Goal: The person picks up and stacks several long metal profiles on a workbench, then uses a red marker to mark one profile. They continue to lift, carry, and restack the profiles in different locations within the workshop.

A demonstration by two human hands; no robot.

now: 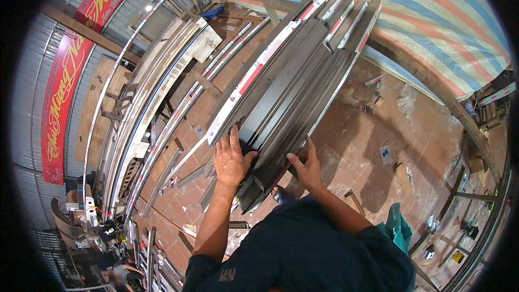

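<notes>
Profiles of dark metal point(294, 84), long and narrow, lie side by side as one stack in the middle of the view, running from the person's body up and to the right. Their far ends are uneven, some reaching further than others. A white strip with red marks point(259, 70) runs along the left part of this stack.

The left hand point(231, 159) rests at the near left part of the profiles, its fingers extended forward and its thumb spread to the right; it is not clenched around them. The right hand point(307, 166) is at the near right edge, the thumb pointing to the left and touching or almost touching the metal. Its other fingers are partly hidden, so I cannot tell whether it grasps the edge or only leans there.

To the left, more long bars point(162, 154) lie in rows, which appear curved in this wide view. Behind them, a red banner point(59, 113) is on a corrugated wall point(30, 75). A striped sheet point(427, 27) hangs at the upper right. On the right, the reddish tiled floor point(346, 146) carries scattered scraps and shadows.
</notes>
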